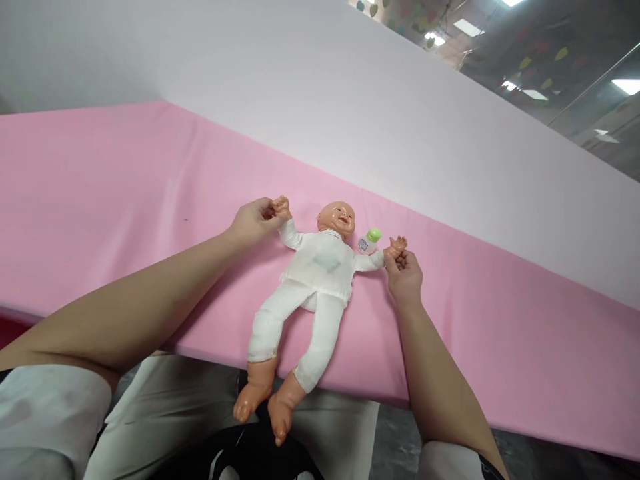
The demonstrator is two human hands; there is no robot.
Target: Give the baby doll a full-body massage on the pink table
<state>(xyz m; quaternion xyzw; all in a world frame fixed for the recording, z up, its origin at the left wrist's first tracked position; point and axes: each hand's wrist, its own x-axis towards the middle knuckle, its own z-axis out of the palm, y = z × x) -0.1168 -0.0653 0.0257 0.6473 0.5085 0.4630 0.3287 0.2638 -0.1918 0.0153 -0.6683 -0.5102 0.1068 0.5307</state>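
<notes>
A broad pink desk (pixel 125 200) runs across the view below a pale grey wall (pixel 350 100), and a baby doll (pixel 320 267) in white clothes lies on its back on it. The doll's long axis runs from the head, which points away from the person toward the wall, down to the bare feet, which hang past the near edge of the desk above the person's lap. Its arms stretch out sideways, across that axis. The left hand (pixel 255 220) has its fingers closed on the doll's small fist on that side; the right hand (pixel 404 273) pinches the doll's other hand. Both hands sit equally close, one at each end of the spread arms. A small bottle (pixel 369 241) with a green cap lies just beside the doll's head.
</notes>
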